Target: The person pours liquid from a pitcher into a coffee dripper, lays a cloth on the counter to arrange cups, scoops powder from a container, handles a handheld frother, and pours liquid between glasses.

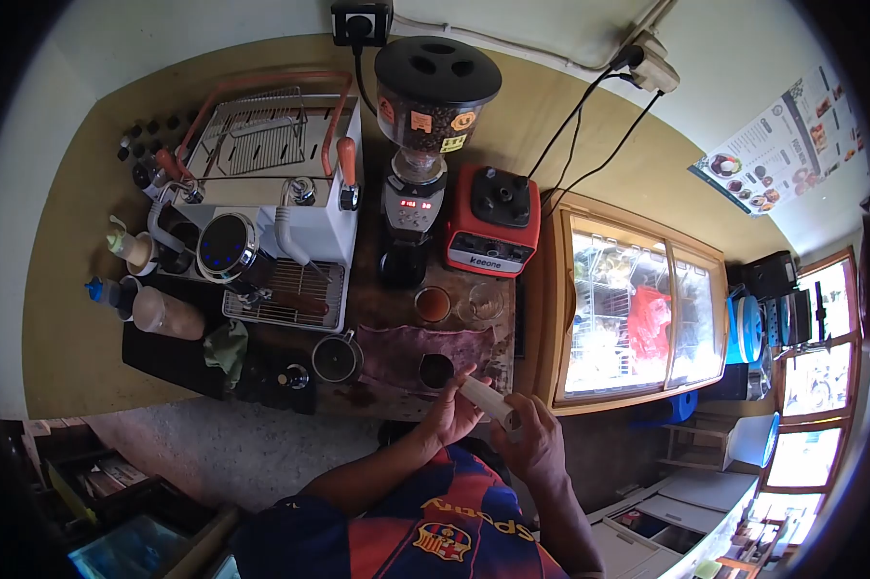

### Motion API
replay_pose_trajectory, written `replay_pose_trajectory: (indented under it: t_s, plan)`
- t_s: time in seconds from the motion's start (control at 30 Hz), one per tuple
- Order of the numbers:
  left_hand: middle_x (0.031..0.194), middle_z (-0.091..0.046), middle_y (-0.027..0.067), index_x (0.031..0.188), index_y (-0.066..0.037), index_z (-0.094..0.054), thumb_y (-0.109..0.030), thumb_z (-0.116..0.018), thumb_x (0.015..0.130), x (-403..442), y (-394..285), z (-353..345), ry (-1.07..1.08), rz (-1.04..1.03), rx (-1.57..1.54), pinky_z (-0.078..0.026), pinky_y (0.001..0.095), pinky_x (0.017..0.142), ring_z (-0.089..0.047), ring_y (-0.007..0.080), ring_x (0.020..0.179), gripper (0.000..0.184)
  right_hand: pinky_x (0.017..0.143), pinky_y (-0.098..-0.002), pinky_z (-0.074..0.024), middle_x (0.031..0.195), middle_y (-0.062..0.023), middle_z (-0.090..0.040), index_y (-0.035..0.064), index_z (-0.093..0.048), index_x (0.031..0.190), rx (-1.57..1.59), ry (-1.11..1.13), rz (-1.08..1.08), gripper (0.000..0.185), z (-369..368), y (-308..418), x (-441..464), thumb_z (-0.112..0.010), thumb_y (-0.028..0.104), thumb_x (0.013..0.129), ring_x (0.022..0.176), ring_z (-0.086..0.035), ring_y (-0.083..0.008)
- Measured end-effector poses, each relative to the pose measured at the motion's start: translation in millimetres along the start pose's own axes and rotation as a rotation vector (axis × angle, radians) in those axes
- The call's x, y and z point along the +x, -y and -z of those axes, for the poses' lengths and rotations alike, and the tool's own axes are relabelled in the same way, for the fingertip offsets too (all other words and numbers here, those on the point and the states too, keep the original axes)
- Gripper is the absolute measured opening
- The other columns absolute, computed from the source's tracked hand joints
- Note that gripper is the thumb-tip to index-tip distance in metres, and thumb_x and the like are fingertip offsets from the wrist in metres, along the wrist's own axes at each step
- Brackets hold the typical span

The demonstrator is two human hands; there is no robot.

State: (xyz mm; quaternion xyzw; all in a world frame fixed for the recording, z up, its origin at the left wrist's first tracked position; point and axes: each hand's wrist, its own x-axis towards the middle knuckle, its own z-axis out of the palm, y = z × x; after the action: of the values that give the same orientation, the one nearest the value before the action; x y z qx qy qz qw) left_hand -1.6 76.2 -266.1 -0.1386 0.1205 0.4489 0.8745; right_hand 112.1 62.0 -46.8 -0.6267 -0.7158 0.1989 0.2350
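A mottled purple-brown cloth (401, 349) lies flat at the near edge of a dark, worn wooden counter (375, 307), whose bare surface shows as a narrow strip beyond it. Just off the cloth's near right corner is a pale, smooth, tube-shaped item (488, 398), tilted, held between both hands. The person's left hand (449, 412) has its thumb and fingers gathered at the upper end; the right hand (533, 439) curls its fingers around the lower end. A dark round cup (436, 372) stands on the cloth's near part, just beside the left fingertips. Left of the cloth sits a round metal pitcher (338, 358) with a handle; beyond the cloth stand a small glass of reddish-brown liquid (432, 304) and a clear round glass (486, 301). Farther behind it rises a coffee grinder with a black-lidded hopper (415, 207), beside a boxy red blender base (493, 220). Rough grey concrete floor (252, 449) opens to the cloth's near left, past the counter edge.
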Motion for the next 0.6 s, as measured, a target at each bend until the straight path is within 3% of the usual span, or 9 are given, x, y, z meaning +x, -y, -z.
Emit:
replay_pose_trajectory:
  t_s: [0.6]
  plan:
    - [0.14,-0.052,0.0162,0.136,-0.022,-0.051,-0.031,-0.068,0.094,8.4,-10.4,-1.0,0.008,-0.016,-0.091,-0.048,0.0396,0.101,-0.06,0.025,0.115,0.046,0.067,-0.043,-0.0541,0.091,-0.0173,-0.063,0.0035,-0.059,0.109,-0.048,0.049,0.03,0.04,-14.2,13.5,26.1,-0.075,0.008,0.073,0.077,-0.067,-0.0364]
